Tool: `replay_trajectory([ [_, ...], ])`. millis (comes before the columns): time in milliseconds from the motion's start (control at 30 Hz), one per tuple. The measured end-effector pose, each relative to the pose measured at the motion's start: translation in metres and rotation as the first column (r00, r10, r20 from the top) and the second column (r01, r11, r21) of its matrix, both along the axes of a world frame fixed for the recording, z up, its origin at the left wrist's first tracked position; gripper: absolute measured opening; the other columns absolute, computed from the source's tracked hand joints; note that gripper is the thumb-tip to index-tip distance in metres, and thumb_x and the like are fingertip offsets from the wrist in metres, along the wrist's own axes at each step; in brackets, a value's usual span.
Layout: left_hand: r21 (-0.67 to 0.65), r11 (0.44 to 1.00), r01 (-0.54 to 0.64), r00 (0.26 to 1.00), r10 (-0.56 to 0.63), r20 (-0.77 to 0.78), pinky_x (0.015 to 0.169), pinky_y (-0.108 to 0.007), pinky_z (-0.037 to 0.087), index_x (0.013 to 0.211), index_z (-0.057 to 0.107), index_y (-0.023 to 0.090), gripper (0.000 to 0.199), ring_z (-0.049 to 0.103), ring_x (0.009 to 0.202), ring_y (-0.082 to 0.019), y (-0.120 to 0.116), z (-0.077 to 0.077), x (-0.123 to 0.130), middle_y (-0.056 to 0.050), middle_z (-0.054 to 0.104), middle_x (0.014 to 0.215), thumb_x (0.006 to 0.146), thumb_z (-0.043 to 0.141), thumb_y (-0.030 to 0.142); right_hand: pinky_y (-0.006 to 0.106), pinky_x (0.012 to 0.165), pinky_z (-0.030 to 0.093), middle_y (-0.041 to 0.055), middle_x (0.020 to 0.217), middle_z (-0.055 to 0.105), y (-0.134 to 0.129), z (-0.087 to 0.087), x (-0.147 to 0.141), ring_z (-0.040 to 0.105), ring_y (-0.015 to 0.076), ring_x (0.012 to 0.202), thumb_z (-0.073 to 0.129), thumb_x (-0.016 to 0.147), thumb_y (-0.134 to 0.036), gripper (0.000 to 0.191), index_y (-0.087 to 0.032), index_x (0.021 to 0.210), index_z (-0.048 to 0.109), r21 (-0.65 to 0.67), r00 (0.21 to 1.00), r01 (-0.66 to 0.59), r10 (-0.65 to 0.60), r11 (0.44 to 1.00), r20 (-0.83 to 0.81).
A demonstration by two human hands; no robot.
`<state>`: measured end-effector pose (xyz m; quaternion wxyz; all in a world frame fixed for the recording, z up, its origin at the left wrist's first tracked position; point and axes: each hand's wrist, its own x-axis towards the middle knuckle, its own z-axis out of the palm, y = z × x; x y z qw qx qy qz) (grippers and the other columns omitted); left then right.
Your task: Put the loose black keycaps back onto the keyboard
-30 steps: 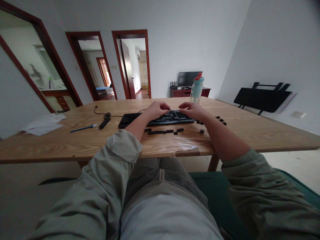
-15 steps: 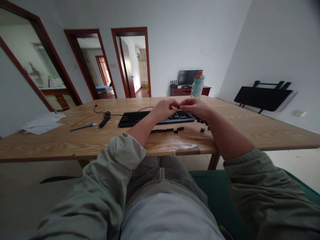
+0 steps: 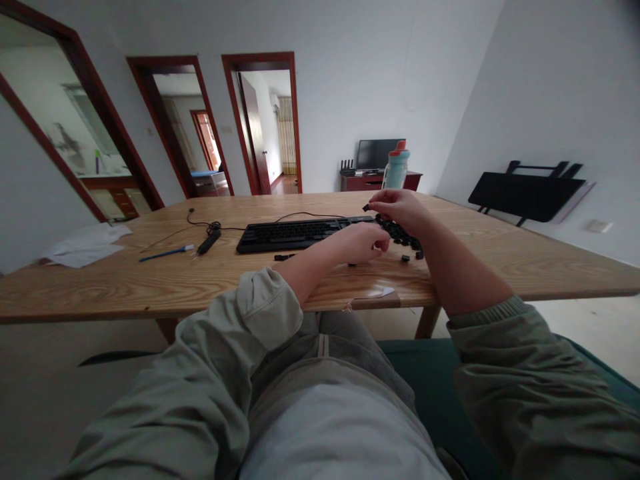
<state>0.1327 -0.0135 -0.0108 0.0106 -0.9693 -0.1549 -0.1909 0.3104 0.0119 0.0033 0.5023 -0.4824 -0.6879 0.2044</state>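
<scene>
Between the thumb and fingertips of my right hand (image 3: 396,204) is a small black keycap (image 3: 366,208), held above the far right end of the black keyboard (image 3: 290,233). My left hand (image 3: 361,241) is lower, in front of the keyboard's right part, with its fingers curled in. Whatever those curled fingers may hold is hidden. A few black keycaps (image 3: 284,257) lie in a row before the keyboard, partly covered by my left forearm. More loose keycaps (image 3: 397,233) form a pile to the right of the keyboard, under my right wrist.
Left of the keyboard lie a coiled black cable (image 3: 209,241), a blue-handled brush (image 3: 165,254) and crumpled white paper (image 3: 87,243). A teal bottle with a red lid (image 3: 396,170) stands at the far side of the wooden table (image 3: 175,287).
My hands have parted. The left has come down toward me and to the right, off the keyboard; the right has risen slightly, with the keycap in its fingers.
</scene>
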Motion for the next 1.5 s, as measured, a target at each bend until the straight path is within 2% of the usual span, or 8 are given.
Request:
replay_trajectory([
  [200, 0.033, 0.999, -0.021, 0.993, 0.025, -0.118, 0.066, -0.029, 0.040, 0.075, 0.067, 0.017, 0.016, 0.056, 0.072, -0.017, -0.015, -0.002, 0.006, -0.003, 0.067, 0.082, 0.080, 0.052, 0.013, 0.031, 0.063, 0.042, 0.0025, 0.071, 0.063, 0.006, -0.003, -0.001, 0.052, 0.0144, 0.065, 0.075, 0.067, -0.042, 0.027, -0.017, 0.075, 0.068, 0.066, 0.997, -0.029, 0.024, 0.997, 0.074],
  [500, 0.128, 0.991, -0.029, 0.986, 0.049, -0.162, 0.068, -0.030, 0.043, 0.084, 0.072, 0.018, 0.020, 0.060, 0.072, -0.018, -0.017, -0.001, 0.004, -0.005, 0.071, 0.086, 0.085, 0.052, 0.016, 0.031, 0.065, 0.046, 0.0051, 0.077, 0.067, 0.011, -0.007, -0.001, 0.057, 0.0169, 0.070, 0.074, 0.068, -0.039, 0.024, -0.018, 0.077, 0.068, 0.098, 0.996, -0.023, 0.014, 0.995, 0.087],
  [633, 0.175, 0.980, -0.094, 0.995, 0.090, 0.032, 0.074, -0.029, 0.046, 0.083, 0.072, 0.017, 0.017, 0.064, 0.080, -0.019, -0.003, 0.011, -0.008, -0.007, 0.072, 0.088, 0.085, 0.056, 0.017, 0.031, 0.064, 0.045, 0.0051, 0.077, 0.067, 0.015, -0.009, 0.000, 0.056, 0.0170, 0.070, 0.073, 0.067, -0.037, 0.023, -0.018, 0.077, 0.067, 0.117, 0.998, -0.012, 0.005, 0.993, 0.057],
  [733, 0.113, 0.971, -0.210, 0.942, 0.171, 0.288, 0.079, -0.028, 0.048, 0.095, 0.073, 0.015, 0.017, 0.065, 0.085, -0.018, 0.018, 0.022, -0.028, -0.007, 0.073, 0.095, 0.087, 0.060, 0.019, 0.030, 0.062, 0.042, 0.0038, 0.075, 0.066, 0.018, -0.012, -0.004, 0.055, 0.0159, 0.068, 0.073, 0.067, -0.035, 0.022, -0.018, 0.078, 0.067, 0.131, 1.000, 0.009, -0.013, 0.991, 0.024],
  [800, 0.053, 0.961, -0.270, 0.903, 0.234, 0.359, 0.079, -0.028, 0.049, 0.098, 0.074, 0.015, 0.018, 0.066, 0.085, -0.017, 0.031, 0.025, -0.039, -0.007, 0.074, 0.095, 0.085, 0.064, 0.023, 0.029, 0.060, 0.040, 0.0026, 0.072, 0.064, 0.019, -0.013, -0.012, 0.053, 0.0145, 0.065, 0.073, 0.066, -0.033, 0.021, -0.017, 0.078, 0.066, 0.118, 1.000, 0.017, -0.016, 0.993, -0.015],
  [1100, 0.084, 0.937, -0.338, 0.901, 0.296, 0.316, 0.079, -0.030, 0.049, 0.094, 0.077, 0.018, 0.017, 0.066, 0.081, -0.017, 0.049, 0.024, -0.047, -0.004, 0.074, 0.088, 0.086, 0.065, 0.026, 0.025, 0.052, 0.032, -0.0030, 0.058, 0.055, 0.011, -0.014, -0.045, 0.045, 0.0104, 0.054, 0.074, 0.065, -0.032, 0.022, -0.018, 0.074, 0.059, 0.070, 0.980, -0.031, 0.044, 0.997, -0.194],
  [1367, 0.084, 0.911, -0.403, 0.880, 0.360, 0.310, 0.082, -0.031, 0.049, 0.094, 0.076, 0.019, 0.016, 0.066, 0.083, -0.018, 0.051, 0.024, -0.042, -0.005, 0.074, 0.090, 0.084, 0.068, 0.028, 0.024, 0.052, 0.034, -0.0001, 0.063, 0.062, 0.019, -0.018, -0.046, 0.049, 0.0108, 0.057, 0.076, 0.066, -0.033, 0.024, -0.018, 0.073, 0.059, 0.104, 0.977, -0.027, 0.049, 0.994, -0.209],
  [1500, 0.020, 0.912, -0.410, 0.859, 0.378, 0.345, 0.082, -0.030, 0.049, 0.095, 0.077, 0.019, 0.017, 0.067, 0.083, -0.018, 0.068, 0.023, -0.049, -0.006, 0.075, 0.090, 0.085, 0.064, 0.026, 0.025, 0.052, 0.035, 0.0015, 0.069, 0.065, 0.024, -0.021, -0.043, 0.050, 0.0114, 0.057, 0.073, 0.070, -0.034, 0.022, -0.018, 0.082, 0.062, 0.097, 0.990, 0.014, 0.000, 0.995, -0.144],
])
